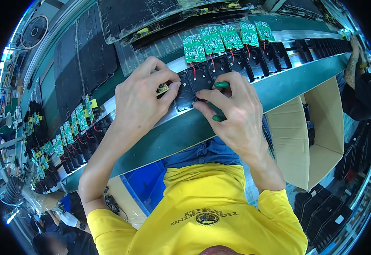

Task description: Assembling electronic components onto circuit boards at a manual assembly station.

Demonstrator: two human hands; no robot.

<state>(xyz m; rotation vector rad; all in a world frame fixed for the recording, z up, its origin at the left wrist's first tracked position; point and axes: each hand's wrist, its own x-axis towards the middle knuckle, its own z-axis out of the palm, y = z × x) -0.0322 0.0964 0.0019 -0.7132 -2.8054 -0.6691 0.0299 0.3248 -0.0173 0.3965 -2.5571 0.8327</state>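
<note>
My left hand [145,93] is closed, with thumb and forefinger together at the left edge of a black plastic housing [185,94]. Between those fingers shows part of a small circuit board [162,89] with a yellow component; the rest is hidden by the hand. My right hand [234,110] is curled round a green-handled tool [221,85], whose two green ends stick out of the palm; its working end is hidden. The right thumb and fingertips touch the housing's right side. Just beyond, green circuit boards [194,48] hang by red wires from neighbouring housings.
The housings sit in a row along a metal rail on a green bench [160,142]. More wired boards [68,132] line the left. An open cardboard box [289,140] stands at the right. Black sheets [83,59] lie behind. Other people work at far right and lower left.
</note>
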